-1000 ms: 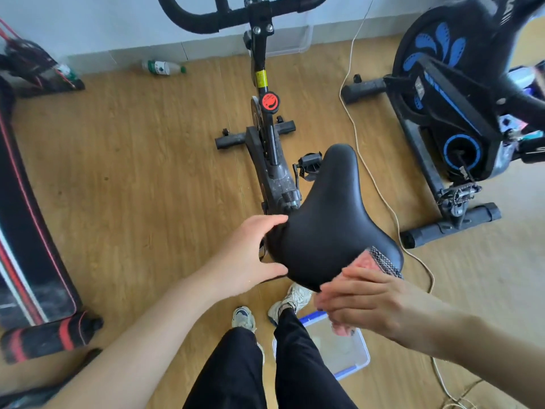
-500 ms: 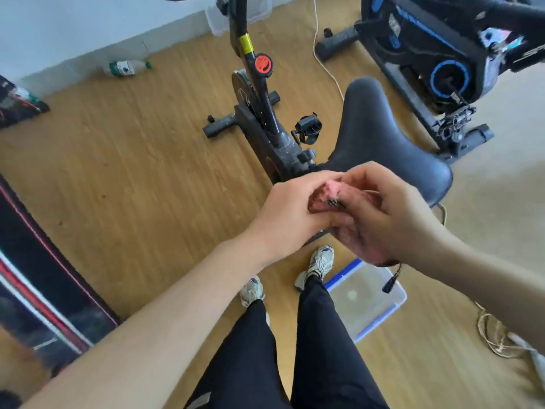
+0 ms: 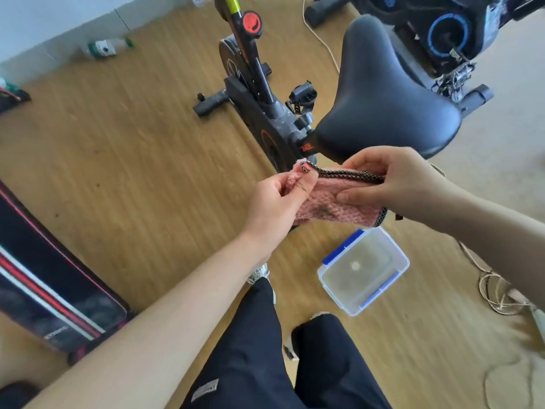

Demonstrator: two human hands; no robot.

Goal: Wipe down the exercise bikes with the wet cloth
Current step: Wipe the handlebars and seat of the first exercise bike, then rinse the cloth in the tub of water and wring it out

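Both hands on the cloth point(image 3: 339, 208), off the bike. Left hand point(image 3: 277, 199): thumb and curled fingers pinch one corner, where the dark checked trim bunches up. Right hand point(image 3: 395, 178): fingers curled over the trimmed top edge, thumb pressing on the pink face. The cloth hangs stretched between the two hands, sagging below them, touching nothing else. Saddle point(image 3: 383, 93) sits just beyond the right hand, apart from the cloth; the frame of the near bike point(image 3: 256, 93) runs away beyond the left hand. Clear plastic tub point(image 3: 383, 278) stands on the floor below the right hand, nearer the person's legs. Second bike point(image 3: 442, 28) lies well beyond the saddle, further from the right hand. Judgement: the cloth is being spread or refolded to present a fresh face, so wiping is paused for now. Handling, judged: thick, fluffy pile, soft and limp, with no stiffness of its own; light, though heavier than dry if wet, and it may drip. A grey smudge shows on the pink face near the left thumb. The trim looks firmer than the pile and gives the surest pinch; best held by edge or corners while folding, then backed with a flat palm behind a folded pad for pressing on the saddle. Slip risk low; a loose corner could snag on the seat clamp.
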